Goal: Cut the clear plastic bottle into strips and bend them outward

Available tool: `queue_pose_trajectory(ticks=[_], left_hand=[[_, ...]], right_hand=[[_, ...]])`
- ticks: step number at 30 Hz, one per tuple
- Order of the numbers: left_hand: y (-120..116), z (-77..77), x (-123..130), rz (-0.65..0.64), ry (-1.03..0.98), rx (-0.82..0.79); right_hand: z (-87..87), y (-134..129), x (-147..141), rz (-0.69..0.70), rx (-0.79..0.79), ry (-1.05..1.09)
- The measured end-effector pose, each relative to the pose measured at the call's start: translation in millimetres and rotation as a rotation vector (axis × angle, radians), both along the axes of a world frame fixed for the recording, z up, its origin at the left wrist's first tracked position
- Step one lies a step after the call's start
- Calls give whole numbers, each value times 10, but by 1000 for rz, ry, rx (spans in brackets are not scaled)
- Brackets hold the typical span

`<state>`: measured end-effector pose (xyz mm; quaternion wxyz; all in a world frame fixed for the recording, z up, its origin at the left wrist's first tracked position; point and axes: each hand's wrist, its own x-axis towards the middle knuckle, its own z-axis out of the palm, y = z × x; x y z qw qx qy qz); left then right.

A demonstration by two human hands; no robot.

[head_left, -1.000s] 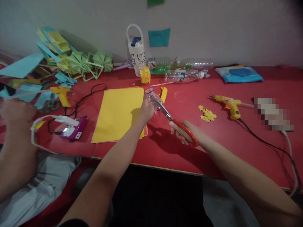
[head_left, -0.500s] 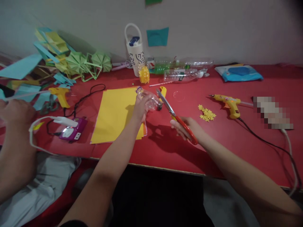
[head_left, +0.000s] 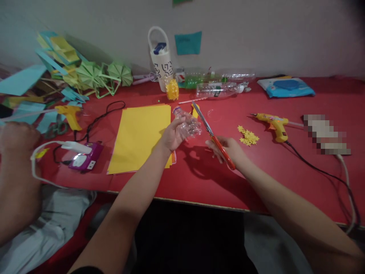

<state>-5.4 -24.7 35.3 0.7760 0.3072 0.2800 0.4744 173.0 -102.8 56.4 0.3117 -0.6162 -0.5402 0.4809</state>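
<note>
A clear plastic bottle piece [head_left: 188, 125] with a purple ring at its neck lies in my left hand [head_left: 174, 134], whose fingers curl round its side. My right hand [head_left: 224, 147] grips a pair of scissors [head_left: 217, 144] by the red handles. Their blades look closed and point up and to the left, just right of the bottle piece. Behind them a yellow cutter [head_left: 195, 110] rests on the red table. Under my left wrist is a stack of yellow paper [head_left: 139, 137]. Small yellow stars [head_left: 248, 137] are heaped to the right of my right hand.
A yellow glue gun [head_left: 272, 123] with a trailing cord lies at right, near a blurred-out object [head_left: 326, 133]. Clear bottles [head_left: 215, 90], a white tumbler [head_left: 162, 68] and a wipes pack [head_left: 286, 87] line the wall. At left are a purple power strip [head_left: 85, 156] and another person's hand [head_left: 19, 137].
My left hand has turned the bottle piece, with the palm now more upward and the neck shifted right. A dark bit at its lower end no longer shows. The scissors stay in my right hand.
</note>
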Motion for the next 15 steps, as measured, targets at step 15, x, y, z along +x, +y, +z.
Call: queue_pose_trajectory(ticks=[15], left_hand=[[168,10,-130,237,-62,-54]], right_hand=[[27,19,98,166,-25,-176]])
